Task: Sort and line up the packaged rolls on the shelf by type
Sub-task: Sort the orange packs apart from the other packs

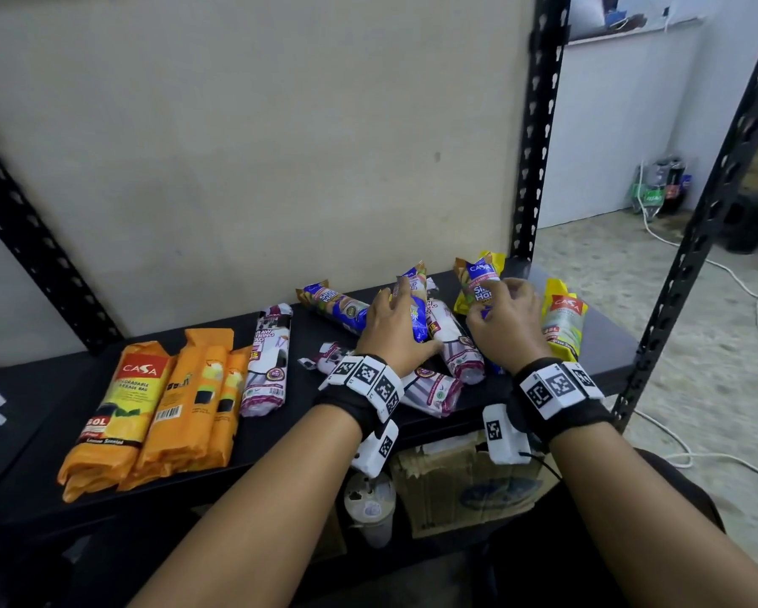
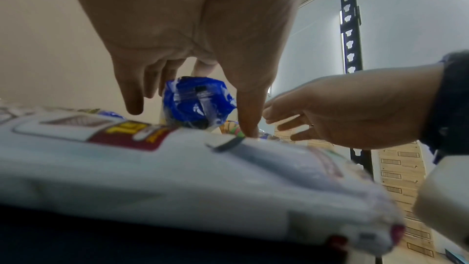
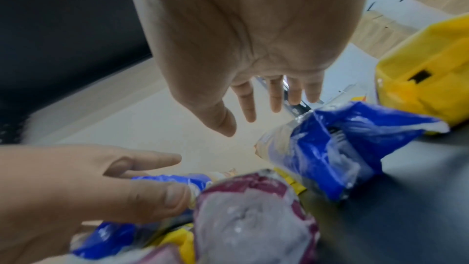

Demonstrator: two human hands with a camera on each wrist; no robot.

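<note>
On the black shelf [image 1: 300, 432] several orange packs [image 1: 192, 397] and one white-and-maroon roll [image 1: 268, 366] lie side by side at the left. A mixed heap lies at the right. My left hand [image 1: 390, 326] [image 2: 203, 63] reaches over a blue roll [image 1: 420, 320] [image 2: 195, 101]; fingers and thumb straddle its end, and the thumb tip touches a white-and-maroon roll [image 1: 454, 344] [image 2: 152, 168]. My right hand [image 1: 500, 318] [image 3: 241, 111] hovers with straight fingers over a second blue roll [image 1: 478, 278] [image 3: 330, 148]. A yellow pack [image 1: 563, 322] [image 3: 426, 79] lies further right.
A third blue roll [image 1: 333, 305] lies behind the heap by the wall. Black slotted uprights [image 1: 535, 125] stand at the shelf's right corners. Below the shelf are a cardboard box [image 1: 456, 489] and a lidded cup [image 1: 370, 506]. White cables cross the floor at the right.
</note>
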